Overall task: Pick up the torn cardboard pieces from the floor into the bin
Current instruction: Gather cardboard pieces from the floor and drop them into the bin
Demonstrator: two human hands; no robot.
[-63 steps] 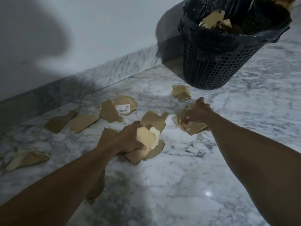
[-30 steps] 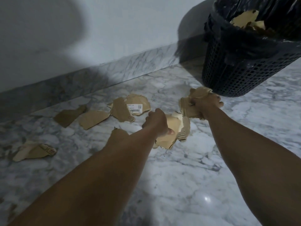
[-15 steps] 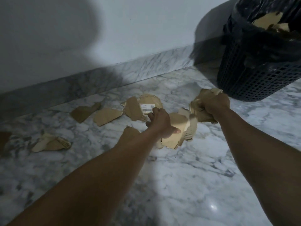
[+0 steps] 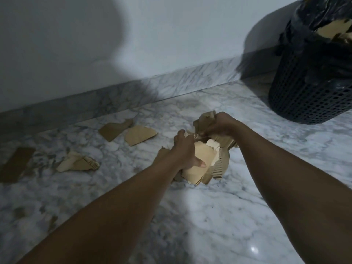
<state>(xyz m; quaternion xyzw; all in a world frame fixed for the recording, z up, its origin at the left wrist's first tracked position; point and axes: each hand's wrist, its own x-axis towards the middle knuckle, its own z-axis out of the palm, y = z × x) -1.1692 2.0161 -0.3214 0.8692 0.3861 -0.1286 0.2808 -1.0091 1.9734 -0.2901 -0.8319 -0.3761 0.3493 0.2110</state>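
Floor [image 4: 219,216]: polished grey-white marble with dark veining; a small glare spot is seen near the lower right.

Forearms: two bare forearms are extended from the bottom edge toward the middle of the floor.

Left hand [image 4: 183,149]: closed around a sheaf [image 4: 203,164] of torn cardboard, tan and flat-faced with ragged edges; the thumb is laid across the front sheet, and corrugated fluting is exposed along the sheaf's right edge. The sheaf is held above the floor.

Right hand [image 4: 221,124]: clenched on a crumpled wad [image 4: 205,121] of cardboard, just beyond and right of the left hand; the wad and the sheaf touch or nearly touch.

Loose pieces, left on the floor to the left of the hands:
- printed scrap [image 4: 78,163], pale, creased, with dark markings at one end;
- dark strip [image 4: 16,164], long and rectangular, near the left edge;
- wedge [image 4: 140,134], light tan, roughly triangular;
- tabbed piece [image 4: 114,129], darker brown, just left of the wedge and nearest the skirting.

Skirting [image 4: 133,92]: a marble band along the foot of a plain pale wall [image 4: 152,35].

Bin [image 4: 308,92]: far right, a dark perforated plastic basket lined with a glossy black bag; torn cardboard [image 4: 335,29] is visible inside at the top.
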